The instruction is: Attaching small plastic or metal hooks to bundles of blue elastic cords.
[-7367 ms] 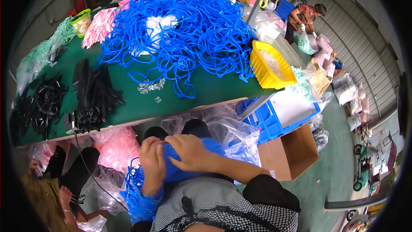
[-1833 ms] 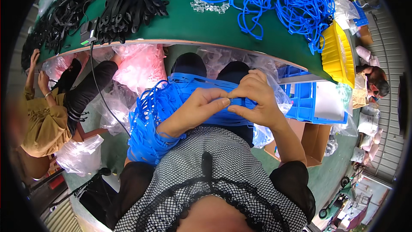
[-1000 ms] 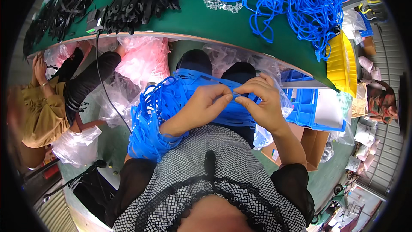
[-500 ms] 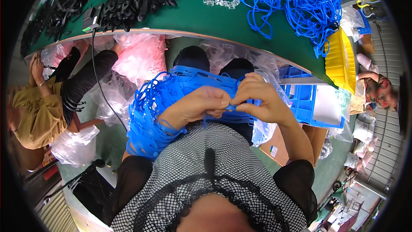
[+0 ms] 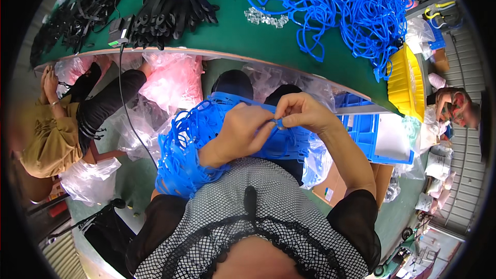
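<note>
Both of my hands meet above my lap, fingertips nearly touching. My left hand (image 5: 243,130) is closed, pinching a small piece of a blue strap (image 5: 279,123). Across from it, my right hand (image 5: 305,113) pinches the same piece between thumb and forefinger. The exact shape at the fingertips is too small to make out. A thick bunch of blue straps (image 5: 181,147) lies over my lap and wraps my left forearm; the hands cover part of it.
Ahead is a green table (image 5: 232,36) with black straps (image 5: 173,10), a tangled pile of blue cords (image 5: 351,10) and small clear pieces (image 5: 264,18). A yellow tray (image 5: 405,82) and blue crate (image 5: 361,132) stand right. At left sits another person (image 5: 54,129); a cable (image 5: 121,82) hangs down.
My left hand has turned, its back now more upward, and its fingers have shifted on the blue strap. My right hand has moved slightly left. The view has tilted a little.
</note>
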A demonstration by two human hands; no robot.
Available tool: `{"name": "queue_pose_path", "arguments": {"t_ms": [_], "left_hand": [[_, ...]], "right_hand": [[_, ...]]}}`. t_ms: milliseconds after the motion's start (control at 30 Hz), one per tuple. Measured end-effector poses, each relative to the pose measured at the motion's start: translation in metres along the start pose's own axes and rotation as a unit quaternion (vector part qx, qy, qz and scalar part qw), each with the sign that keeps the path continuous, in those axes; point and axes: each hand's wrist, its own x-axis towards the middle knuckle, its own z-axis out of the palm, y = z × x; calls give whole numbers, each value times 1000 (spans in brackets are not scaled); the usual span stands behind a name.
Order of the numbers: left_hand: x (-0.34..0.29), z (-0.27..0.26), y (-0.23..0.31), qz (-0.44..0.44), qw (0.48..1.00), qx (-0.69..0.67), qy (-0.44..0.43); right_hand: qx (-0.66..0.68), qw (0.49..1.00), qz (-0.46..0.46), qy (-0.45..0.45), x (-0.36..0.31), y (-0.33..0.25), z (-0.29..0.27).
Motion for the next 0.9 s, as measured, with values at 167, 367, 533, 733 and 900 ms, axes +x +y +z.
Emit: {"name": "queue_pose_path", "arguments": {"t_ms": [167,367,533,733,900], "left_hand": [[-2,-21,-12,-382,839,-366,-127],[4,-22,-2,-311,732,-599,94],[5,-26,-5,-289,792,-518,144],[-10,-23,-56,-324,764,-547,105],[14,15,-76,-255,786,-482,-290]], "right_hand": [[-465,794,-323,220,18,-13,23],[-498,758,-310,285,6,-2,66],[-138,948,-210,194,17,24,79],[-60,990,-102,74,28,-2,94],[-19,993,-89,-70,69,6,127]]}}
